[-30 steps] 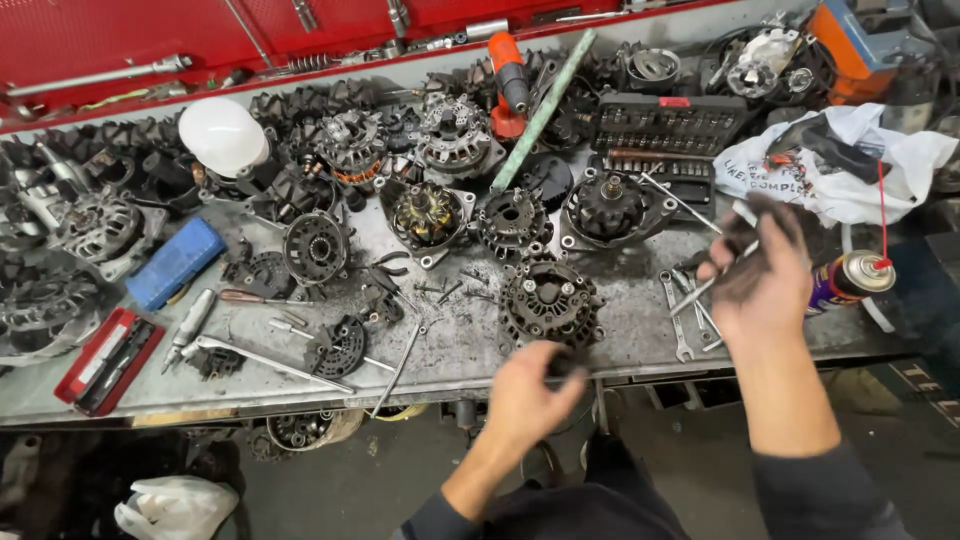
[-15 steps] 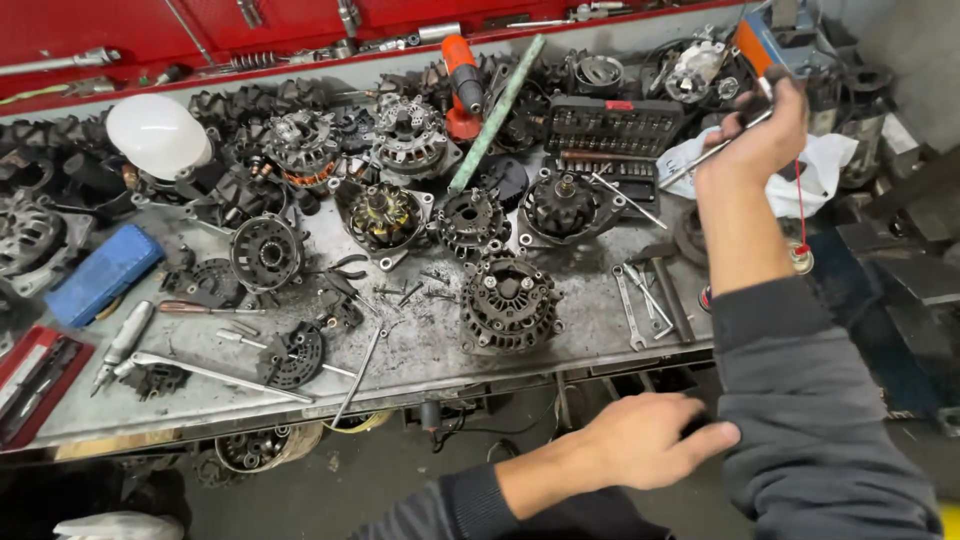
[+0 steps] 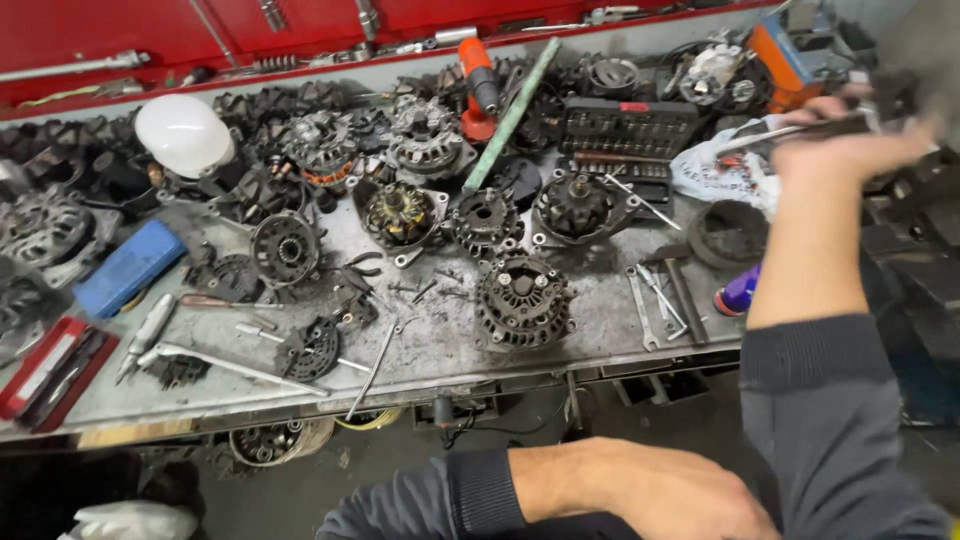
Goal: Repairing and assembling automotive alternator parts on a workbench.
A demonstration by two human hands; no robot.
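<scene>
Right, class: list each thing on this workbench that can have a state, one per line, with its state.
right hand: raised at the bench's right end, gripping a thin metal tool, blurred
left hand: low, below the bench edge, empty as far as visible
alternator: standing alone near the front edge, untouched
socket set case: open
white helmet: dome up
red case: open

Bare hands — left, right; dark grey long sleeves with ribbed cuffs — pushed up the forearms.

Right hand grips a metal tool above the cluttered workbench; left hand hangs below.
</scene>
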